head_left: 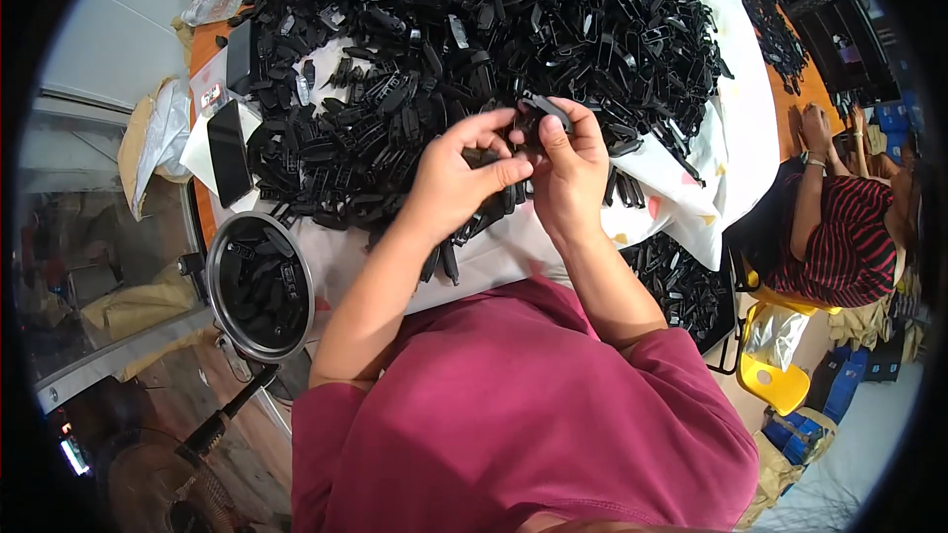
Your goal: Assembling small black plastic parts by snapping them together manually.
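Both hands meet above the near edge of the table, over a white cloth (736, 138). The right hand (573, 173) pinches a small black plastic part (546, 109) between thumb and fingertips; the part is flat, short and dark with a paler glint on its upper face. The left hand (459, 173) is closed beside it, thumb lying across toward the right hand's fingers; whether it grips the same part cannot be told.

A big heap of black parts (494, 30) covers most of the cloth, reaching the far edge. At the left edge lie a dark phone (229, 150) and a round metal pan (259, 284) holding more parts.

The orange tabletop (800, 99) shows bare at the right edge, where another person (839, 227) in a striped top sits near a yellow chair (775, 375). Little free cloth remains, only a strip along the near edge.
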